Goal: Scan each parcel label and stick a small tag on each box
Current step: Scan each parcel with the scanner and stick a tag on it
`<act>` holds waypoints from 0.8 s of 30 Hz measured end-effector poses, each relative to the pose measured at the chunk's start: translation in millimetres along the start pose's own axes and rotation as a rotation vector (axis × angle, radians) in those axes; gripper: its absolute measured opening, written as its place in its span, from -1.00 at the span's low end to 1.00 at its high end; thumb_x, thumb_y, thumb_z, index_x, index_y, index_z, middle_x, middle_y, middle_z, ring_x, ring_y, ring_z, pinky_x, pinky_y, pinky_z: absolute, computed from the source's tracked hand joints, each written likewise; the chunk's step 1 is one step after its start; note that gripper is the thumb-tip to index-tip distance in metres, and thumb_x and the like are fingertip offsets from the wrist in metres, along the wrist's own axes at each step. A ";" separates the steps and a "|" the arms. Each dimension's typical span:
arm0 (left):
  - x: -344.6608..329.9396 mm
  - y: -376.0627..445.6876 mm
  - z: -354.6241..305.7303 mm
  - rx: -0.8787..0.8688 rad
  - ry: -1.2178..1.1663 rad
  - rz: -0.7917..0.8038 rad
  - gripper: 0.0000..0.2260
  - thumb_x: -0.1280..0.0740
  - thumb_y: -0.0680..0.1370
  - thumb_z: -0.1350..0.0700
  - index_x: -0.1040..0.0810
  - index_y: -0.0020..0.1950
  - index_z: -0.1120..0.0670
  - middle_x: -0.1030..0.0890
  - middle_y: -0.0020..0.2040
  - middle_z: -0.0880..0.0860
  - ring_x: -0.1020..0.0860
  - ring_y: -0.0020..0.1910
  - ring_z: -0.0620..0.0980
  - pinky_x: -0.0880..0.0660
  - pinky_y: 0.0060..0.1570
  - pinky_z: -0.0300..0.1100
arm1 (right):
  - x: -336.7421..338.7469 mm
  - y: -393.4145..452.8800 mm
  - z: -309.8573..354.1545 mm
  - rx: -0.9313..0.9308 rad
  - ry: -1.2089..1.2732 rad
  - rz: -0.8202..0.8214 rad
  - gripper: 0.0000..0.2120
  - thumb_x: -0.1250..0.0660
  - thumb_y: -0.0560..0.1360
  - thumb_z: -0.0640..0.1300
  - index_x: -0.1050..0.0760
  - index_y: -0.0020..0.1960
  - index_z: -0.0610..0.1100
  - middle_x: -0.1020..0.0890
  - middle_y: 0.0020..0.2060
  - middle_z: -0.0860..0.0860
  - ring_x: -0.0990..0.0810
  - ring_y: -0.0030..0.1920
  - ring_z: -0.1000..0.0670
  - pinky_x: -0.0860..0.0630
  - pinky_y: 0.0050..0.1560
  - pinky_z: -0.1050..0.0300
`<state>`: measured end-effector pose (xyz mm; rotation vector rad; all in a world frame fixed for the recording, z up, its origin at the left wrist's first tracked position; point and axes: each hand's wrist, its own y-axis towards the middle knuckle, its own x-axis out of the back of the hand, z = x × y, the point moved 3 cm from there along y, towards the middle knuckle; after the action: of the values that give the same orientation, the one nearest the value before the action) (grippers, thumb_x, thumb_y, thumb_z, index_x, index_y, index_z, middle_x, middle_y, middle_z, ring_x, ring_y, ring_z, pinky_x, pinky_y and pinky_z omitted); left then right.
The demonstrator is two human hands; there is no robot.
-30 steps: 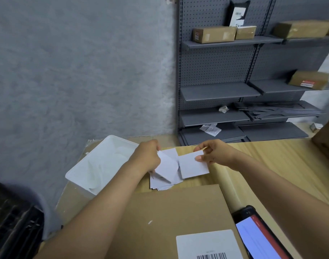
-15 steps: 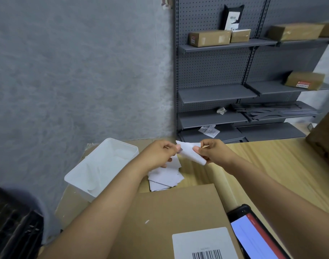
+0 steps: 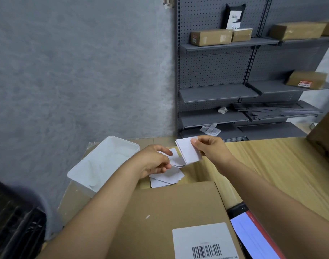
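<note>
White label with a black barcode on the brown cardboard parcel box, its small print unreadable, no other legible text

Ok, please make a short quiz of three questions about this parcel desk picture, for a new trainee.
1. True or false: the right hand pinches a white tag sheet.
2. Where does the barcode label sit? A) on the near cardboard box B) in the white plastic tub C) on the shelf
3. Fill in: the loose pile of white sheets lies on the table between the tub and the ____ hand.

Key: 1 true; 2 A; 3 right. The left hand also pinches the peeling paper, its fingers curled.
</note>
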<state>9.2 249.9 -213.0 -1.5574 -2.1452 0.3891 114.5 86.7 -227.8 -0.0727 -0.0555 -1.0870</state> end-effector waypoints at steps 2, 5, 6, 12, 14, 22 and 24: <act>0.2 -0.8 2.2 0.002 0.091 0.045 -0.78 -0.25 0.52 0.35 -0.60 0.00 0.09 -0.59 -0.27 0.11 -0.57 -0.42 -0.10 -0.46 -0.47 -0.30 | -0.3 0.7 1.7 0.034 -0.037 -0.028 -0.82 -0.32 0.55 -0.17 -0.61 -0.19 -0.17 -0.61 -0.32 0.04 -0.49 -0.34 0.13 -0.41 -0.30 0.33; -2.9 0.9 0.5 -0.038 0.142 0.072 -0.81 -0.25 0.59 0.18 -0.63 -0.12 0.01 -0.63 -0.15 0.05 -0.60 -0.23 -0.05 -0.52 -0.28 -0.24 | 0.2 6.8 2.1 0.064 -0.166 -0.100 -0.79 -0.31 0.55 -0.11 -0.58 -0.17 -0.22 -0.61 -0.29 -0.03 -0.48 -0.28 0.05 -0.40 -0.25 0.21; -3.4 2.0 -0.8 -0.063 0.130 0.073 -0.81 -0.24 0.60 0.09 -0.63 -0.13 0.00 -0.65 -0.10 0.02 -0.61 -0.15 -0.04 -0.52 -0.14 -0.21 | 0.3 9.0 2.1 0.069 -0.238 -0.128 -0.78 -0.31 0.55 -0.08 -0.57 -0.17 -0.21 -0.61 -0.28 -0.04 -0.48 -0.27 0.03 -0.38 -0.22 0.15; -5.7 0.2 -4.6 -0.164 0.160 0.055 -0.65 -0.40 0.47 -0.18 -0.67 -0.01 0.09 -0.70 -0.03 -0.10 -0.61 0.03 -0.19 -0.44 0.04 -0.24 | -10.2 10.2 4.5 0.126 -0.460 -0.188 -0.75 -0.30 0.54 -0.03 -0.53 -0.14 -0.23 -0.63 -0.24 -0.10 -0.49 -0.24 -0.03 -0.35 -0.27 0.13; -3.3 1.2 -4.5 -0.183 0.189 -0.019 -0.79 -0.48 0.44 -0.05 -0.68 -0.09 0.08 -0.70 -0.09 -0.09 -0.61 -0.01 -0.18 -0.46 0.01 -0.26 | -13.1 8.7 5.5 0.086 -0.361 -0.174 -0.79 -0.35 0.52 -0.03 -0.51 -0.10 -0.19 -0.64 -0.17 -0.11 -0.55 -0.19 -0.06 -0.46 -0.18 0.08; 4.7 6.5 1.5 -0.141 0.055 -0.132 -0.75 -0.48 0.46 0.03 -0.65 0.06 0.13 -0.71 -0.10 0.05 -0.67 -0.08 0.02 -0.58 -0.04 -0.10 | -10.4 -4.4 -1.3 -0.248 0.030 0.103 -0.81 -0.46 0.42 -0.29 -0.44 -0.11 -0.23 -0.59 -0.29 -0.10 -0.59 -0.32 0.00 -0.60 -0.26 0.18; 7.1 9.4 4.5 -0.146 0.086 -0.174 -0.76 -0.44 0.50 0.03 -0.64 0.09 0.13 -0.70 -0.06 0.06 -0.67 -0.05 0.06 -0.57 0.01 -0.05 | -7.0 -4.1 -5.6 -0.255 0.000 0.070 -0.84 -0.45 0.44 -0.29 -0.45 -0.14 -0.24 -0.58 -0.29 -0.11 -0.57 -0.33 0.01 -0.58 -0.29 0.22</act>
<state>12.8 259.8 -220.1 -1.4202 -2.2626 0.1082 107.7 90.5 -233.8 -0.3013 0.0855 -1.0198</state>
